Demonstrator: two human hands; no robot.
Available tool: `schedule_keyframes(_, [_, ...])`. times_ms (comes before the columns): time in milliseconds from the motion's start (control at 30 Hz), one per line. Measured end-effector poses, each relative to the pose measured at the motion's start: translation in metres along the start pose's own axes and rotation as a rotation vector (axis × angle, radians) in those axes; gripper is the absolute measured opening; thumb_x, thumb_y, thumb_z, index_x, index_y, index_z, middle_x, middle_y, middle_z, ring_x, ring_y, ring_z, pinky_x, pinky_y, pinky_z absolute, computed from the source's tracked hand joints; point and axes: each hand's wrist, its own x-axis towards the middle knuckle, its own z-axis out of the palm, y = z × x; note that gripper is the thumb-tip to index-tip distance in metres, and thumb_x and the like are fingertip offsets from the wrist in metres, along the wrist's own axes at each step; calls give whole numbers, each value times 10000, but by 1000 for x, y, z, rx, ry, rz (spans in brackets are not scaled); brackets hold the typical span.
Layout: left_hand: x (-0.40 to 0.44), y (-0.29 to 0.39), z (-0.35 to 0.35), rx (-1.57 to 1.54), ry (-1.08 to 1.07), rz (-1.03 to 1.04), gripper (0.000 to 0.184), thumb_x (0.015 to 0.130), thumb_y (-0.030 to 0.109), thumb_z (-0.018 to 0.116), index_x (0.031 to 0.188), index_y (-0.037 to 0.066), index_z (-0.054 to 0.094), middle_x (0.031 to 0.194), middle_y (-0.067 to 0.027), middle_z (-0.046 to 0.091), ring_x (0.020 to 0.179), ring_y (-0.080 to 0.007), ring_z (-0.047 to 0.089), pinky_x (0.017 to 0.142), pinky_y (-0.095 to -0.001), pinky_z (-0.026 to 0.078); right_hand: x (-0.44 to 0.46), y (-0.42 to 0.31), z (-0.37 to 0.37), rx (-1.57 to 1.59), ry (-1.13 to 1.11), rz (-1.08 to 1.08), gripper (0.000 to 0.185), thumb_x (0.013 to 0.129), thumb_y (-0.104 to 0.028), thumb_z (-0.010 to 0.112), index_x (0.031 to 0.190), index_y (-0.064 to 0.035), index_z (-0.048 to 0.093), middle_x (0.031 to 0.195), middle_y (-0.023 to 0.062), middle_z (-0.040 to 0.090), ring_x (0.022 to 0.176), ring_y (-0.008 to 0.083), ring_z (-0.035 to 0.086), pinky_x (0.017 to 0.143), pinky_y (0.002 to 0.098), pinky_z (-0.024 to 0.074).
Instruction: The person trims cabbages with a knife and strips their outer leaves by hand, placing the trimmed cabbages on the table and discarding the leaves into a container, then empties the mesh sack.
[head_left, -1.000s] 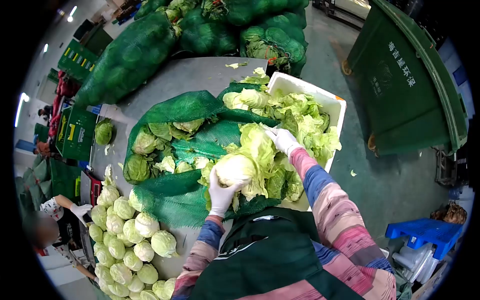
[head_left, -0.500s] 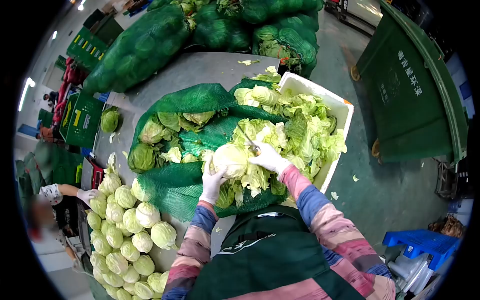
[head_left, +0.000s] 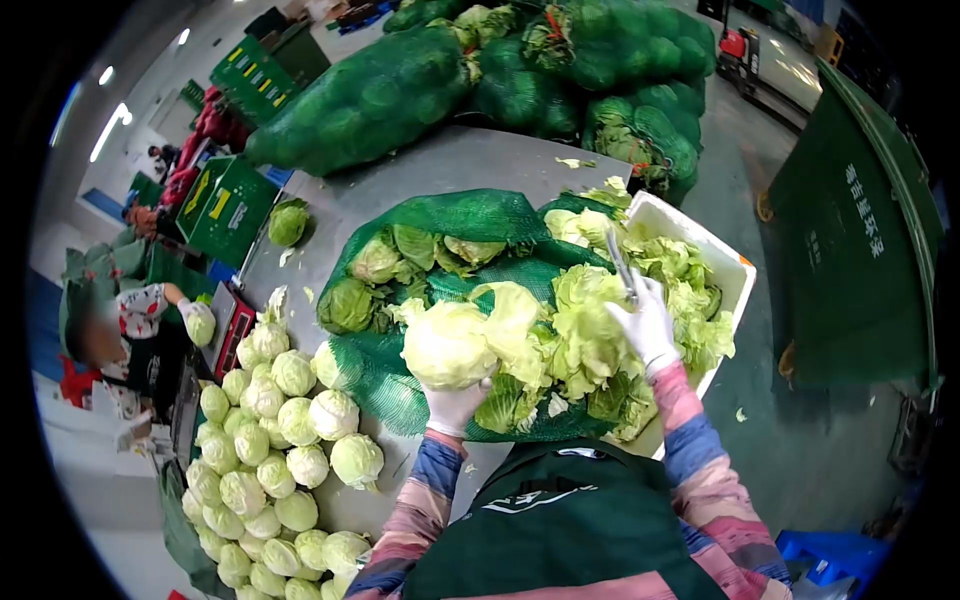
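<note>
My left hand (head_left: 457, 405), in a white glove, holds a pale green cabbage (head_left: 447, 345) from below, with a loose outer leaf at its right side. My gloved right hand (head_left: 645, 325) is closed around a knife (head_left: 622, 264) whose blade points up and away. Under both hands lies an opened green mesh sack (head_left: 385, 375) with several cabbages (head_left: 350, 305) inside. Loose leaves (head_left: 580, 320) are between my hands. A white foam box (head_left: 737, 285) full of leaves stands just right of my right hand.
Many trimmed cabbages (head_left: 297, 421) are piled at the lower left, beside a red scale (head_left: 236, 328). A co-worker (head_left: 150, 330) there holds a cabbage. Full mesh sacks (head_left: 370, 95) lie at the back of the metal table (head_left: 480, 160). A green bin (head_left: 850, 230) stands right.
The view has turned, shifting the scene rightward and down. My right hand has moved away from the cabbage with the knife raised. The co-worker's hand has left the pile and now holds a cabbage.
</note>
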Motion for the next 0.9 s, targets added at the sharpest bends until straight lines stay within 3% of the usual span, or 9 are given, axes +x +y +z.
schedule_keyframes(100, [7, 1, -1, -591, 17, -252, 717, 865, 521, 536, 1459, 182, 320, 1461, -92, 387, 1311, -294, 367, 1023, -498, 385, -28, -63, 30, 579, -399, -239, 992, 712, -237, 837, 1508, -85, 264, 1420, 184, 443, 1228, 247, 504, 896, 308, 488])
schedule_keyframes(200, [5, 3, 9, -746, 29, -374, 705, 873, 529, 520, 1447, 159, 340, 1430, -120, 411, 1231, -303, 410, 984, -480, 400, -42, -82, 64, 202, -153, -601, 810, 722, -250, 809, 1423, -91, 434, 1278, 130, 561, 930, 163, 603, 787, 285, 506])
schedule_keyframes(300, [-3, 10, 19, -859, 2, -463, 697, 882, 537, 504, 1435, 137, 360, 1400, -148, 434, 1151, -312, 454, 945, -461, 414, -29, -63, 72, 431, -383, -383, 309, 773, -194, 714, 1038, -40, 682, 1014, 83, 683, 877, 140, 642, 738, 289, 511])
schedule_keyframes(400, [-14, 18, 30, -972, -31, -526, 693, 890, 544, 487, 1423, 114, 381, 1370, -177, 458, 1071, -321, 497, 906, -442, 428, 4, -44, 44, 212, -69, -100, 245, 820, -224, 720, 992, -54, 682, 869, 103, 712, 800, 204, 675, 685, 325, 528])
schedule_keyframes(433, [-18, 23, 31, -1013, -34, -529, 692, 893, 547, 482, 1419, 106, 388, 1360, -186, 466, 1045, -324, 512, 893, -436, 433, 15, -14, 36, -187, 34, -262, 333, 810, -250, 728, 1087, -83, 648, 1012, 146, 679, 852, 312, 673, 714, 399, 535])
schedule_keyframes(500, [-18, 33, 27, -1079, -24, -497, 723, 889, 568, 472, 1423, 89, 381, 1376, -214, 447, 1050, -345, 515, 876, -435, 439, 13, 15, 32, -481, -27, -196, 650, 788, -276, 749, 1350, -130, 457, 1319, 192, 480, 943, 389, 627, 803, 460, 508])
schedule_keyframes(600, [-18, 58, -16, -1126, 33, -306, 774, 881, 625, 446, 1444, 102, 349, 1426, -226, 400, 1184, -381, 467, 922, -465, 442, 5, 44, 59, -286, -79, -333, 637, 801, -281, 743, 1351, -63, 505, 955, 223, 650, 851, 376, 639, 728, 435, 505])
schedule_keyframes(667, [-20, 103, -31, -1051, 176, -107, 830, 845, 696, 449, 1448, 135, 346, 1435, -196, 402, 1243, -381, 435, 983, -487, 422, -15, 75, 81, -143, -271, -180, 786, 808, -241, 726, 1469, -85, 333, 721, 175, 653, 623, 343, 635, 585, 398, 496])
schedule_keyframes(900, [-54, 210, -187, -635, 690, 381, 845, 805, 720, 538, 1417, 159, 385, 1439, -111, 417, 1294, -321, 410, 1054, -530, 374, -20, 127, 69, -304, -185, -74, 783, 865, -212, 655, 1520, -205, 227, 773, 222, 660, 659, 379, 623, 631, 425, 479])
